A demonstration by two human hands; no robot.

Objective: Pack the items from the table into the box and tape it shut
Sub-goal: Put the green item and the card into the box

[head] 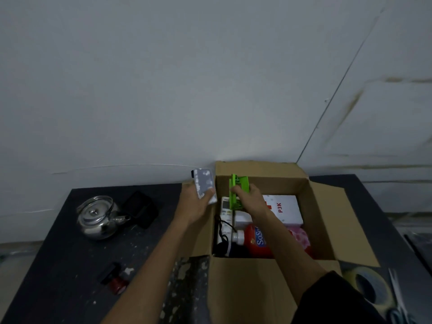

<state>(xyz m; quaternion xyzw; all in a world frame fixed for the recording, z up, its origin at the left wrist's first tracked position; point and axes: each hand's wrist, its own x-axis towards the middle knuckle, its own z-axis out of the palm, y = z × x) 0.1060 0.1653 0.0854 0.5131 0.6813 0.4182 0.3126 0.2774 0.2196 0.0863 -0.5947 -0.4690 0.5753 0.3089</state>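
Note:
An open cardboard box (325,220) stands on the dark table (60,258) against the wall. Inside lie a white P3K first-aid box (284,209), a red bottle (256,240), a white remote (226,211), a pink item (300,237) and a dark bundle (224,249). My right hand (247,197) grips a bright green plastic item (236,190) over the box's far left corner. My left hand (194,202) holds a grey speckled flat pack (203,185) just left of the box wall.
A steel kettle (98,217), a black pouch (140,209) and a small red-and-black item (114,278) lie on the table to the left. A roll of clear tape (369,286) and scissors (397,298) sit at the lower right, beside the box.

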